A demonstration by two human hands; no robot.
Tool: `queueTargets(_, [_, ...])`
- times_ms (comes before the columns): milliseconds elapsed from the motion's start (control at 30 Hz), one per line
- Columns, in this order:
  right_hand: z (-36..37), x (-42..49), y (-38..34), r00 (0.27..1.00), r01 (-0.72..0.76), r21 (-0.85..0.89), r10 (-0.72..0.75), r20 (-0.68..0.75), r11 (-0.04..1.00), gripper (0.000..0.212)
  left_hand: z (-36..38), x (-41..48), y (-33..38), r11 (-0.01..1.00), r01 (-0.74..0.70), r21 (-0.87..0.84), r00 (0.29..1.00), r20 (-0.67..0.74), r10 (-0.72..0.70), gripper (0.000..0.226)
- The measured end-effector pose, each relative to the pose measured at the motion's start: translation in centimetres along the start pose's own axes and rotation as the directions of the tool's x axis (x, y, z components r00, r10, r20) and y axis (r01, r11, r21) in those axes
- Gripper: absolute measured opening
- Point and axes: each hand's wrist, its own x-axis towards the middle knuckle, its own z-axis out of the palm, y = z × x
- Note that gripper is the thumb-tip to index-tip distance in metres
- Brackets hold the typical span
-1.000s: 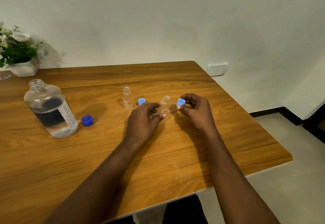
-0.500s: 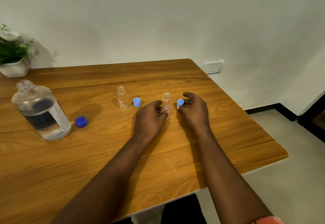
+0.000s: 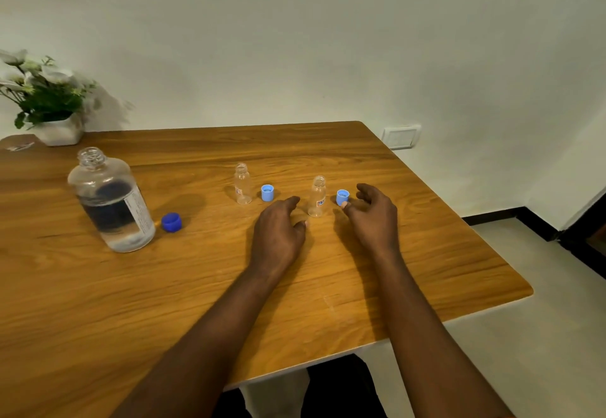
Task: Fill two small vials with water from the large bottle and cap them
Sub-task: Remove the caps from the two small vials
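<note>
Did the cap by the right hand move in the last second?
Yes: the light blue cap came down from vial-mouth height onto the table, beside the right vial.

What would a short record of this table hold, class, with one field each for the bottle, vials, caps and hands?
large bottle: upright, uncapped, partly full of water
dark blue cap: on the table, beside the large bottle
left vial: upright, open, looks empty
right vial: upright, open, looks empty
left light blue cap: open side up, right of left vial
right light blue cap: open side up, right of right vial
left hand: relaxed, holds nothing
right hand: relaxed, thumb tip at right light blue cap
</note>
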Motion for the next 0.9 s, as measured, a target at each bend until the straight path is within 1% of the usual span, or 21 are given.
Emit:
queueTargets(200, [-0.7,-2.3,-0.5,0.997,0.025,0.030,-0.023,-0.073,0.999,0.024,-1.2,-1.4,-0.5,1.000,0.021,0.006,1.000,-0.016,-0.021,0.045])
queueTargets(267, [-0.6,-3.4,-0.9,0.997,0.059,0.033,-0.057,-0.053,0.998,0.017,-1.6,-2.0,-0.7,1.000,0.023,0.001,1.000,-0.019,-0.023,0.043])
queueTargets(367, [0.3,-5.1,-1.7,0.991,0.130,0.016,-0.130,0.041,0.991,0.011,-2.5,-2.9,-1.1,1.000,0.030,0.001,0.998,-0.046,-0.030,0.041])
queueTargets(467, [1.9,-6.6,-2.8,0.970,0.196,0.021,-0.197,0.143,0.980,0.014,-3.4,-3.5,-1.5,0.999,0.050,0.000,0.996,-0.071,-0.050,0.041])
queueTargets(567, [3.7,-7.6,-4.2,0.952,0.226,0.043,-0.230,0.202,0.973,0.023,-4.3,-3.9,-2.1,0.997,0.082,-0.005,0.992,-0.099,-0.082,0.041])
queueTargets(733, [7.1,-7.7,-6.6,0.947,0.195,0.106,-0.215,0.239,0.975,0.042,-6.1,-4.1,-3.5,0.993,0.109,0.048,0.984,-0.146,-0.101,0.039])
queueTargets(900, [10.4,-6.9,-8.6,0.962,0.143,0.144,-0.171,0.213,0.979,0.052,-7.9,-3.0,-5.3,0.980,0.170,0.104,0.970,-0.195,-0.148,0.041])
